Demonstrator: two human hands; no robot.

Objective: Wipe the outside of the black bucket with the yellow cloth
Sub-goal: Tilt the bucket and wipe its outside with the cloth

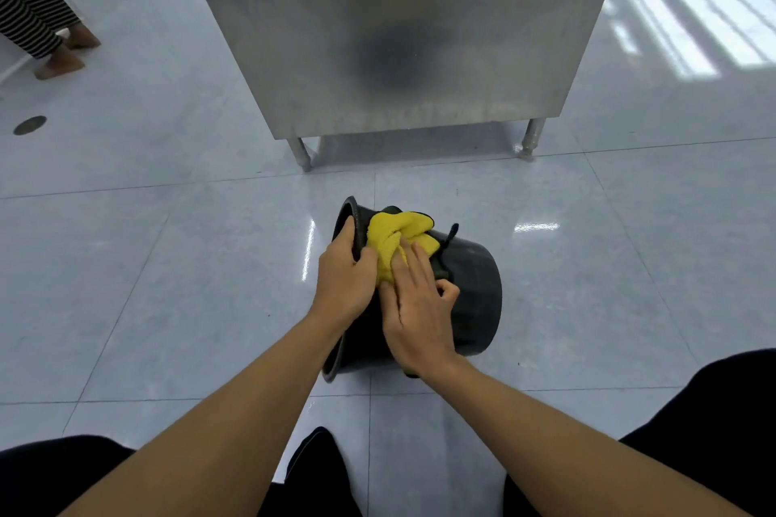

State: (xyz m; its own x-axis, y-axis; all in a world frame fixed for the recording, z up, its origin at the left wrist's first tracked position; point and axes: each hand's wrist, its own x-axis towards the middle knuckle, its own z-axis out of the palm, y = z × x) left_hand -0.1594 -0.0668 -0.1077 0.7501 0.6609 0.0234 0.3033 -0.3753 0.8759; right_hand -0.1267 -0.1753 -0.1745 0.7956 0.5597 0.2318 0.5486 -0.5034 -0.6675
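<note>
From the head view, the black bucket (470, 298) lies tipped on its side on the tiled floor (168, 285), just below the middle of the frame, its open mouth turned toward nine o'clock and its base toward three o'clock; lying this way, it offers its curved outer wall upward, where a cloth can reach it. The left hand (346, 277) sits at the rim on the nine o'clock side, its fingers (346, 233) hooked over the lip and closed on it, which I judge keeps the bucket from rolling under pressure. The right hand (415, 306) lies nearly flat, fingers spread and only lightly curled, pressing the yellow cloth (392, 237) against the upper wall just beside the rim; the cloth bunches out past the fingertips toward twelve o'clock. Whether the thumb pinches a fold underneath cannot be told. The bucket's thin handle (449, 235) sticks up at one o'clock from the cloth. A steel cabinet (399, 34) on legs stands well apart at twelve o'clock, and another person's striped trousers (29, 8) show at ten o'clock.
</note>
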